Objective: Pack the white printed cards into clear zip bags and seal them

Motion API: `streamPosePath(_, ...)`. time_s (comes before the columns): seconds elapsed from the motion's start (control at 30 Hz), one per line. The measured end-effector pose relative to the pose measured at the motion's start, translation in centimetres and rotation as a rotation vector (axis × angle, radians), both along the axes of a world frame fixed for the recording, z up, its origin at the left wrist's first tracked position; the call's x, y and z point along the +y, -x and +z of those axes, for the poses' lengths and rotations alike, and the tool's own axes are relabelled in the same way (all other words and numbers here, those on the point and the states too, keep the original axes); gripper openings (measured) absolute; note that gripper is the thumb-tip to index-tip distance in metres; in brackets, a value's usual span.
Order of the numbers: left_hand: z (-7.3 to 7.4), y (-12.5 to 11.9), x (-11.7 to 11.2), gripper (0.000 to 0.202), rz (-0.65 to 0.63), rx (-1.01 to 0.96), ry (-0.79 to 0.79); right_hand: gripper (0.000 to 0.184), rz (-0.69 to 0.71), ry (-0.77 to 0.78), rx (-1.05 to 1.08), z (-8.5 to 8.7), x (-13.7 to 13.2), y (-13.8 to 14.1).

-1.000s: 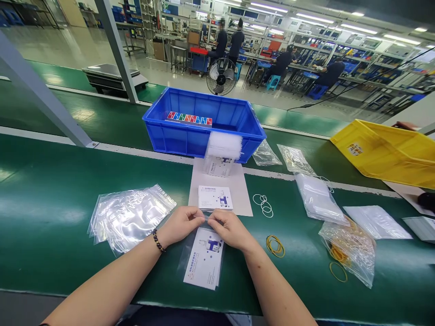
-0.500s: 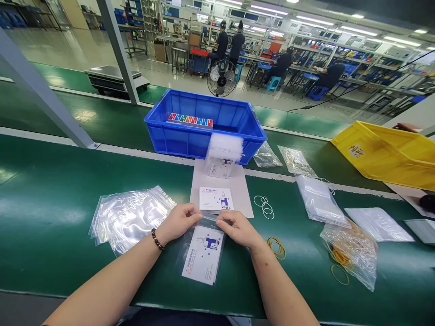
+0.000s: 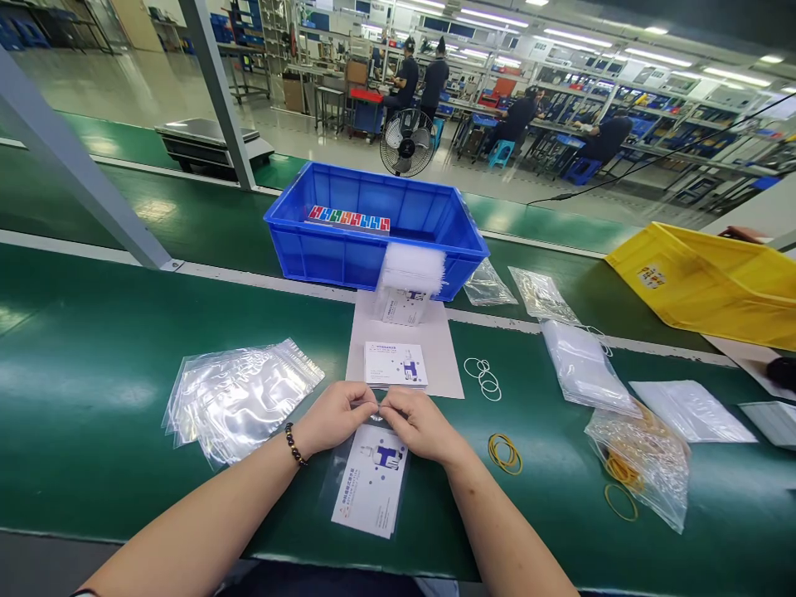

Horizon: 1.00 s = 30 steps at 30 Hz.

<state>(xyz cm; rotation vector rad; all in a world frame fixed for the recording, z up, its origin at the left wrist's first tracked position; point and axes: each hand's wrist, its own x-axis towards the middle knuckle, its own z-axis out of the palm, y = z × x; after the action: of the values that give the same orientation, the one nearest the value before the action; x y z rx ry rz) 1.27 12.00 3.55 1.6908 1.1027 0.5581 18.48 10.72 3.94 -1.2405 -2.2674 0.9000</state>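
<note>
My left hand [image 3: 339, 416] and my right hand [image 3: 418, 421] pinch the top edge of a clear plastic zip bag [image 3: 337, 481], their fingertips almost meeting. Inside the bag lies a white printed booklet [image 3: 371, 485] with a blue and purple picture. Just beyond my hands a stack of the same white booklets [image 3: 395, 363] rests on a grey-white board [image 3: 444, 356]. To the left of my left hand, empty clear bags [image 3: 242, 398] are fanned out on the green table [image 3: 112, 431]. Behind the stack stands a bundle of filled bags [image 3: 407, 286], leaning against the blue bin.
The blue bin [image 3: 373, 261] holds a colourful box [image 3: 348, 220]. At right lie white rings [image 3: 483, 380], yellow rubber bands [image 3: 505, 453], a bag of rubber bands [image 3: 647, 464] and plastic packs [image 3: 588, 365]. A yellow bin [image 3: 702, 282] tilts at far right. Several people work in the background.
My right hand has moved left along the bag's top edge, and my left hand slightly right, so their fingertips are now close together. The bag has shifted slightly toward me.
</note>
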Motion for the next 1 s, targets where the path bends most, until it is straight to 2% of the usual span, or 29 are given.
streamPosePath(0.17, 0.4, 0.0, -0.1, 0.017, -0.072, 0.023, 0.021, 0.023, 0.001, -0.037, 0.052, -0.4, -0.1, 0.2)
streamPosePath(0.47, 1.2, 0.5, 0.0, 0.017, -0.043, 0.037, -0.03, 0.039, -0.053, 0.182, 0.124, 0.3, 0.5, -1.0)
streamPosePath(0.57, 1.2, 1.0, 0.2, 0.018, -0.005, -0.028, 0.007, 0.026, -0.127, 0.343, 0.271, 0.4, 0.5, -1.5)
streamPosePath(0.6, 1.2, 1.1, 0.2, 0.019, 0.015, -0.067, 0.018, 0.022, -0.119, 0.429, 0.332, 0.4, 0.4, -1.7)
streamPosePath(0.63, 1.2, 1.3, 0.3, 0.02, 0.035, -0.106, 0.025, 0.026, -0.089, 0.524, 0.375, 0.3, 0.3, -1.8)
streamPosePath(0.67, 1.3, 1.4, 0.3, 0.02, 0.053, -0.144, 0.028, 0.032, -0.05, 0.614, 0.39, 0.2, 0.1, -1.8)
streamPosePath(0.73, 1.3, 1.6, 0.3, 0.02, 0.075, -0.208, 0.016, 0.028, -0.012, 0.716, 0.349, 0.0, -0.5, -1.6)
streamPosePath(0.8, 1.3, 1.8, 0.2, 0.018, 0.09, -0.291, 0.004, 0.019, -0.057, 0.7, 0.299, 0.0, -0.9, -1.2)
streamPosePath(0.87, 1.0, 2.0, 0.3, 0.019, 0.123, -0.433, -0.007, 0.017, -0.138, 0.608, 0.321, 0.5, -1.0, -1.2)
streamPosePath(1.0, 0.3, 2.3, 0.5, 0.034, 0.28, -0.689, -0.055, 0.015, -0.309, 0.257, 0.428, 2.6, 0.9, -2.6)
